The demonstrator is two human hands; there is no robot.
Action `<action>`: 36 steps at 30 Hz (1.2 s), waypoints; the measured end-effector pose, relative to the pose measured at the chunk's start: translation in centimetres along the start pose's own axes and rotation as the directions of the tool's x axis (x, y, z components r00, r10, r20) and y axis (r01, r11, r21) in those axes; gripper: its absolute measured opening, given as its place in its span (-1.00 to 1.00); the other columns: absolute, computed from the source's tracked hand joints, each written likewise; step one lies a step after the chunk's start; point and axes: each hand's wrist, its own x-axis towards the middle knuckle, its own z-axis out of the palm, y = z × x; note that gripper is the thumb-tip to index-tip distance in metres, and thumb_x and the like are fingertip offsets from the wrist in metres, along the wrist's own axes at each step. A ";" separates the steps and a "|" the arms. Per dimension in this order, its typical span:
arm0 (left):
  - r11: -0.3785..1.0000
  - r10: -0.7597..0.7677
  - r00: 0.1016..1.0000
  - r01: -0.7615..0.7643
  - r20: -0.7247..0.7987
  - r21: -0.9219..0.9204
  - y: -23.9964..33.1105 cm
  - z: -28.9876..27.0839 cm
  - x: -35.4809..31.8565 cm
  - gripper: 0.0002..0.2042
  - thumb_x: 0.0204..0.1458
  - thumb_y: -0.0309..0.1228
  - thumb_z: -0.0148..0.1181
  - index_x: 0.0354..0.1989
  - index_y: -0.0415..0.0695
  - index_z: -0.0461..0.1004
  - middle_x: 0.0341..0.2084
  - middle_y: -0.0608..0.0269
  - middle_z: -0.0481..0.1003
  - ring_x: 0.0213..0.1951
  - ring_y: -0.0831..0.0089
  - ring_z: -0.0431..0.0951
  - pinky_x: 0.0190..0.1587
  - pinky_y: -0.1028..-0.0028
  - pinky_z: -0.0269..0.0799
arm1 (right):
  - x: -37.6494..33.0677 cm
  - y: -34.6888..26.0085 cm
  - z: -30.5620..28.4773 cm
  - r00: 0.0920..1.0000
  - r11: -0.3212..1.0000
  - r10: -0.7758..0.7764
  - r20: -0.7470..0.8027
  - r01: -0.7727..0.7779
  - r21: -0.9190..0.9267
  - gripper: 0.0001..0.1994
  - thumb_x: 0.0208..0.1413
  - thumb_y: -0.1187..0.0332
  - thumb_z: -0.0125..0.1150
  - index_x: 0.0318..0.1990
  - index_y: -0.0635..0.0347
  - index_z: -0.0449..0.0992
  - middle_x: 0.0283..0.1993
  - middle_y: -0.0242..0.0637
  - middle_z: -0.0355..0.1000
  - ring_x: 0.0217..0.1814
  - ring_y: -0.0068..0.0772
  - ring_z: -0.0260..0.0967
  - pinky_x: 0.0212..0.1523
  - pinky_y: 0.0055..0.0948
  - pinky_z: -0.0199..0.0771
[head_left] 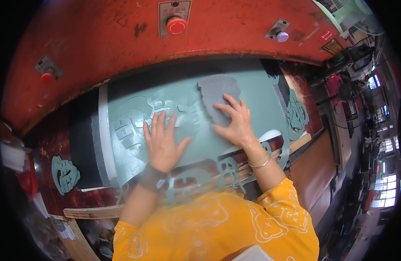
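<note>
A pale green sheet (261,93) lies across the work surface, with several cut outlines and slots on its left half. My left hand (162,143) lies flat over those cut shapes, fingers spread, holding nothing. To its right, a thick grey block (213,89) with a wavy edge, like a cutting die, rests on the sheet. My right hand (237,122) grips this block from its near right side. Its curved fingers are on the block's top and its thumb is at the lower edge; the palm hides part of the block.
A red machine front (100,39) with a large red push button (176,26) rises behind the sheet. Slotted green cut-outs (64,175) lie at the left, with more (297,111) at the right. Green offcut strips hang over the wooden rail (94,212) along the near edge.
</note>
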 end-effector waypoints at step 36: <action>0.998 0.062 0.998 -0.062 -0.002 -0.011 7.6 3.0 -16.5 -0.89 -0.03 -0.43 0.11 -0.38 -0.13 0.54 -0.41 0.12 0.44 -0.26 0.14 0.43 -0.16 0.21 0.34 | -19.1 5.1 -1.9 0.957 0.935 -0.288 0.026 0.287 -0.208 -0.74 -0.08 0.12 0.22 -0.31 0.06 0.60 -0.10 -0.16 0.40 0.17 0.04 0.15 0.17 0.02 0.09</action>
